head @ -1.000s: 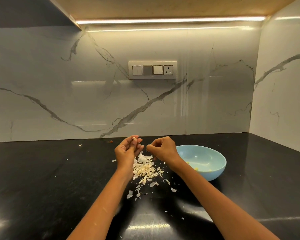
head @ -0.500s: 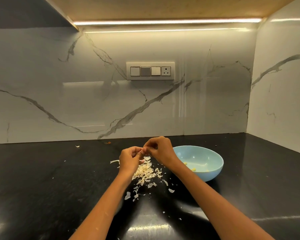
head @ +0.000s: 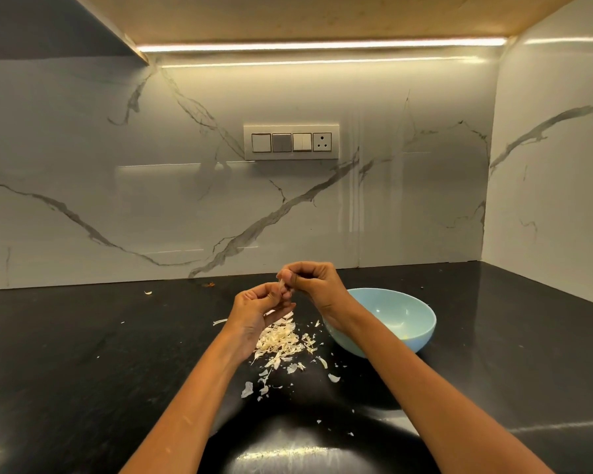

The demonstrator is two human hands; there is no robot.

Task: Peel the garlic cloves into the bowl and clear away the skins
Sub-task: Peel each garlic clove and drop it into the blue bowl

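Note:
Both my hands meet above a pile of pale garlic skins (head: 281,342) on the black counter. My left hand (head: 259,311) pinches a small pale garlic clove (head: 282,288) between thumb and fingertips. My right hand (head: 314,285) has its fingers curled and pinches the same clove from above. A light blue bowl (head: 421,323) stands just right of my right wrist, with a bit of yellow peeled garlic (head: 405,336) at its bottom. Most of the clove is hidden by my fingers.
Loose skin flakes (head: 332,378) are scattered over the black counter (head: 83,354) in front of the pile, and one lies far left near the wall (head: 147,292). A marble wall with a switch panel (head: 291,142) stands behind; a side wall closes the right.
My hands were apart a second ago; they have come together on the clove, and my right hand has risen slightly above the left.

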